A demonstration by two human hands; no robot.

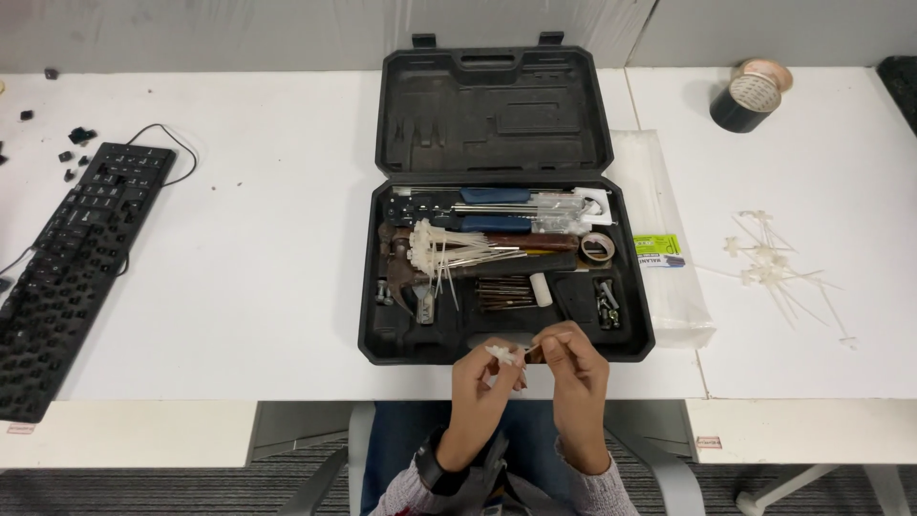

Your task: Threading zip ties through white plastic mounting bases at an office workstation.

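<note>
Both my hands, left (485,377) and right (571,361), pinch one white cable tie (506,355) before the toolbox (504,344); a bundle (449,250) inside it waits, some ties (774,268) lie right of it.

Lighting: bright, even, overhead; white table (239,287) near overexposed, little surface detail. Shadows: soft, short, under open black case (506,268) and keyboard (72,258). Case interior dark, contents low-contrast. Focus: sharp mid-frame. Hands slightly soft. Mild wide-angle bending at table edges.
</note>
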